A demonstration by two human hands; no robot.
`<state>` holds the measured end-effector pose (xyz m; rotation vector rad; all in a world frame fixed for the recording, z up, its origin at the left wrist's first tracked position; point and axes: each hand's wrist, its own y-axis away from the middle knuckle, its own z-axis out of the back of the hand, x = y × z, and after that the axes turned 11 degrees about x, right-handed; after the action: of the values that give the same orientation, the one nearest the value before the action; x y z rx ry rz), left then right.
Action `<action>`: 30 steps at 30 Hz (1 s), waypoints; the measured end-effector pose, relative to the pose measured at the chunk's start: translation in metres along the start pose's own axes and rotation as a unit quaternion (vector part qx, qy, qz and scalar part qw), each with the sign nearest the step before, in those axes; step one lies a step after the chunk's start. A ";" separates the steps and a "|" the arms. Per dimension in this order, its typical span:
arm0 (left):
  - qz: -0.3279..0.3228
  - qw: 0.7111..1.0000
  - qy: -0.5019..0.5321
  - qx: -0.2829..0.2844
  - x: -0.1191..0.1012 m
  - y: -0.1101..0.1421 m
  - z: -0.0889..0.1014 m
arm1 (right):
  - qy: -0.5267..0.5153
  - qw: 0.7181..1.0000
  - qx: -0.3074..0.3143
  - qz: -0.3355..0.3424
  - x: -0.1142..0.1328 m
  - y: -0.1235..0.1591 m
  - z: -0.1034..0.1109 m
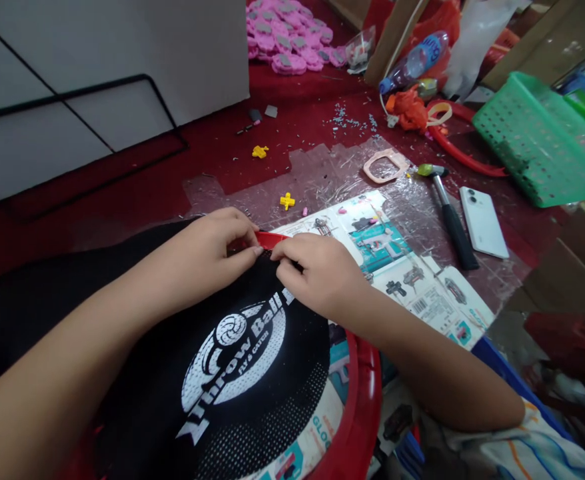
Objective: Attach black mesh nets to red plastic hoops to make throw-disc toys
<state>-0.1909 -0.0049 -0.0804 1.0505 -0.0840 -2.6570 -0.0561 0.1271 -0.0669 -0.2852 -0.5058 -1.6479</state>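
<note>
A red plastic ring [362,400] lies in front of me with black mesh [252,373] stretched over it; white print on the mesh reads "Throw Ball". My left hand [217,247] pinches the mesh at the ring's far edge, fingers closed. My right hand [317,270] is right beside it, fingers curled and pressing the mesh against the red rim [268,239]. The two hands almost touch. Printed cardboard [397,267] with toy pictures lies under the ring.
A hammer [450,213] and a white phone [483,221] lie to the right on the taped red floor. A green basket [542,143], another red ring [465,153], a pink frame [385,167], small yellow parts [287,200] and a pile of pink pieces [290,37] lie beyond. A white board [97,73] stands at the left.
</note>
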 end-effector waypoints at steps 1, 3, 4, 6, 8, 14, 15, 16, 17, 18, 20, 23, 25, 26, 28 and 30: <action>0.002 1.000 -0.001 -0.005 -0.001 0.000 -0.001 | 0.004 1.000 -0.003 0.001 -0.001 0.000 -0.001; 0.008 1.000 0.002 -0.006 -0.002 -0.001 -0.002 | 0.011 1.000 -0.007 0.000 -0.002 -0.001 -0.002; 0.011 1.000 0.004 -0.006 -0.003 -0.001 -0.003 | 0.017 1.000 -0.006 -0.002 -0.002 -0.001 -0.003; 0.017 1.000 0.004 -0.010 -0.004 -0.002 -0.004 | 0.031 0.999 -0.001 -0.008 -0.002 -0.001 -0.003; 0.018 1.000 0.000 -0.018 -0.004 -0.002 -0.005 | 0.041 0.999 0.006 -0.013 -0.002 -0.001 -0.003; 0.022 0.999 -0.012 -0.030 -0.006 -0.004 -0.008 | 0.058 0.998 0.016 -0.024 -0.003 -0.002 -0.003; 0.023 0.999 -0.014 -0.034 -0.006 -0.004 -0.008 | 0.059 0.998 0.016 -0.026 -0.003 -0.002 -0.003; 0.023 0.999 -0.015 -0.036 -0.006 -0.004 -0.008 | 0.060 0.998 0.017 -0.028 -0.003 -0.002 -0.002; 0.022 0.999 -0.016 -0.035 -0.006 -0.004 -0.008 | 0.061 0.998 0.017 -0.029 -0.003 -0.002 -0.002; 0.022 0.999 -0.016 -0.033 -0.006 -0.004 -0.009 | 0.063 0.997 0.020 -0.031 -0.003 -0.002 -0.002; 0.025 0.999 -0.018 -0.027 -0.005 -0.005 -0.009 | 0.069 0.997 0.030 -0.034 -0.001 -0.002 -0.002; 0.036 0.999 -0.026 -0.029 -0.003 -0.007 -0.011 | 0.075 0.995 0.043 -0.044 0.001 -0.002 -0.001; 0.045 0.998 -0.034 -0.031 -0.003 -0.008 -0.012 | 0.060 0.996 0.045 -0.050 0.001 -0.002 0.001; 0.048 0.998 -0.037 -0.031 -0.002 -0.009 -0.012 | 0.041 0.997 0.043 -0.052 0.000 -0.002 0.002; 0.045 0.998 -0.040 -0.030 -0.001 -0.009 -0.013 | -0.017 0.997 0.034 -0.062 -0.002 -0.001 0.004; 0.025 0.998 -0.041 -0.026 -0.001 -0.007 -0.012 | -0.085 0.993 0.019 -0.079 -0.006 0.000 0.007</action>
<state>-0.1837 0.0024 -0.0902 0.9103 -0.0575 -2.6426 -0.0559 0.1362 -0.0635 -0.3659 -0.7025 -1.7731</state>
